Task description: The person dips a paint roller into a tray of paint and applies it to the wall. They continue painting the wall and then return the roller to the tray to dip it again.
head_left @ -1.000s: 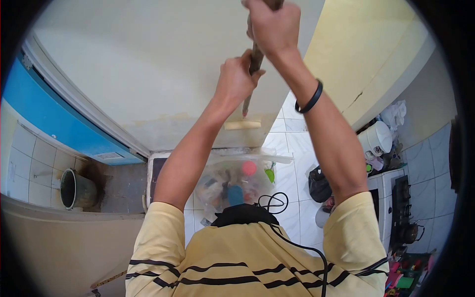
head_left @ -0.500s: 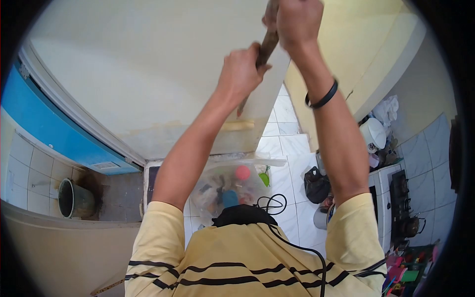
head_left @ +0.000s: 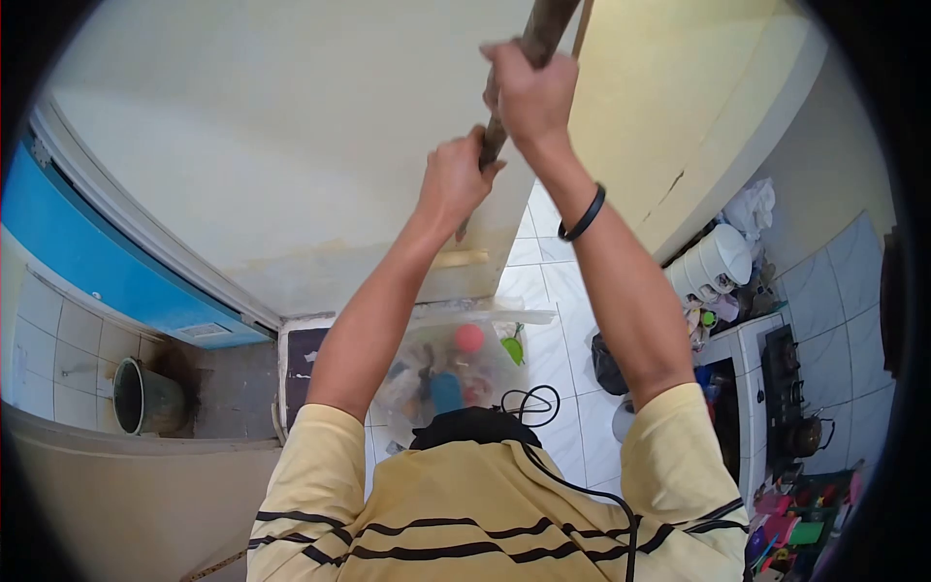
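The wooden pole [head_left: 544,25] runs from the top edge down and leftwards along the pale wall [head_left: 272,126]. It is a single pole with a single cream paint roller [head_left: 462,258] at its lower end, lying against the wall low down. Both hands grip it. The right hand [head_left: 527,92] is higher, with its fingers wrapped tight around the shaft and one black wristband [head_left: 583,213] on that forearm. The left hand [head_left: 451,182] is closed around the shaft just below, close to the right hand but apart from it. The two raised forearms cross the middle of the view and hide part of the wall and floor.

Beneath the roller, on the white tiled floor [head_left: 558,291], sits one clear plastic bag [head_left: 441,364] of mixed items. A black cable [head_left: 529,400] is looped just to its right, and a dark bag [head_left: 606,364] lies further right. One dark bucket [head_left: 136,398] stands at the far left, below a blue panel [head_left: 87,257]. At the right edge are a white stove [head_left: 752,388] with a kettle [head_left: 803,436] on it, and a white container [head_left: 713,264] beyond.
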{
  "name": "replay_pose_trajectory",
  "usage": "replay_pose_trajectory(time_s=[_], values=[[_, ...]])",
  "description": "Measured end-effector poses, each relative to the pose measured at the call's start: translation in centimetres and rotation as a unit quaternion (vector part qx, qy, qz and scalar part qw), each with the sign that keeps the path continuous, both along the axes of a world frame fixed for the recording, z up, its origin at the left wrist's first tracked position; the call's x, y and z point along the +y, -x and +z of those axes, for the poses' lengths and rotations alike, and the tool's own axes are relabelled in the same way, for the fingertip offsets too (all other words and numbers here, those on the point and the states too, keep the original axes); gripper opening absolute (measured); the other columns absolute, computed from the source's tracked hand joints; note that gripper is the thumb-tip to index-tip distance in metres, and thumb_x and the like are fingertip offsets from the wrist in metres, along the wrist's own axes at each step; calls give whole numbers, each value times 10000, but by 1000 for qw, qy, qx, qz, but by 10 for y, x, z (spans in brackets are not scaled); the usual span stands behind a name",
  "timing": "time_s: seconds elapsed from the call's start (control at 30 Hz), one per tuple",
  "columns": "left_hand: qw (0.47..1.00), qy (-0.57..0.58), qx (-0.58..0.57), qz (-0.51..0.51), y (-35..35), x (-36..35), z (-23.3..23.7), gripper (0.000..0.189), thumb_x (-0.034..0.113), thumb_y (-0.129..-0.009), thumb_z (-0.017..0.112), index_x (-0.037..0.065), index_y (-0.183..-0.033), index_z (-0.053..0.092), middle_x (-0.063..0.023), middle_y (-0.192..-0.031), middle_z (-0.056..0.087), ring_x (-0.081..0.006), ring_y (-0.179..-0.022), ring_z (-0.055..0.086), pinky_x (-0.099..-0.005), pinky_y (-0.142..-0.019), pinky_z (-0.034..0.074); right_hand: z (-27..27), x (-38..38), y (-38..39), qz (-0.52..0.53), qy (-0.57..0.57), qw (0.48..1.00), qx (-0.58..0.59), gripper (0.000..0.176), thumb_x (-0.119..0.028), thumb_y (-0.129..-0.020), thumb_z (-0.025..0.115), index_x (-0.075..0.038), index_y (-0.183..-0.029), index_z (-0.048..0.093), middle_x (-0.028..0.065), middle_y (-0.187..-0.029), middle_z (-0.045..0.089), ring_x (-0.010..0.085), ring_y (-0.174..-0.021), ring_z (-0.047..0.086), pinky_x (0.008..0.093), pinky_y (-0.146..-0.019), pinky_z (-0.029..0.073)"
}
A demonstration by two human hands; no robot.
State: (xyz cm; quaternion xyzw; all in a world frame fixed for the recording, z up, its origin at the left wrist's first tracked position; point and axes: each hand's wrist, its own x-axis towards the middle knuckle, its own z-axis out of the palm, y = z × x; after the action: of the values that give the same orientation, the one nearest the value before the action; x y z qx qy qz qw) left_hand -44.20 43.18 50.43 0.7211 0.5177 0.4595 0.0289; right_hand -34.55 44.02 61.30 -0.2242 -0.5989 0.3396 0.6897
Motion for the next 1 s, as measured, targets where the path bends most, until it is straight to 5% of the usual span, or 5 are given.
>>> replay_pose_trajectory(time_s=[0.3, 0.5, 0.73, 1.0], values=[[993, 112, 0, 27, -25, 41, -174, 329, 171, -805, 730, 59, -1059, 554, -206, -884, 631, -426, -820, 636, -527, -719, 507, -158, 24, -30, 16, 188, 981, -39, 337, -52, -870, 614, -74, -570, 459, 0, -521, 469, 102, -456, 453, 269, -447, 350], [989, 141, 42, 12, -47, 38, -218, 321, 208, -835, 699, 56, -1082, 561, -207, -887, 628, -425, -807, 645, -521, -708, 521, -205, 19, -61, 50, 215, 975, 22, 338, -55, -881, 606, -71, -578, 456, 20, -524, 454, 128, -443, 455, 280, -447, 375], [991, 76, 88, -60, -65, 11, -80, 307, 215, -807, 721, 37, -1020, 590, -205, -800, 632, -414, -773, 634, -499, -680, 502, -79, -7, -90, 31, 144, 988, 53, 319, -71, -877, 610, -65, -597, 457, -17, -518, 457, 73, -423, 422, 265, -404, 346], [994, 6, 61, -91, -88, -19, 39, 285, 204, -792, 774, -9, -905, 622, -189, -778, 693, -351, -728, 692, -405, -674, 545, 49, -43, -110, 20, 76, 997, -8, 284, -129, -842, 636, -47, -596, 519, 18, -505, 448, 135, -419, 423, 305, -439, 357]])
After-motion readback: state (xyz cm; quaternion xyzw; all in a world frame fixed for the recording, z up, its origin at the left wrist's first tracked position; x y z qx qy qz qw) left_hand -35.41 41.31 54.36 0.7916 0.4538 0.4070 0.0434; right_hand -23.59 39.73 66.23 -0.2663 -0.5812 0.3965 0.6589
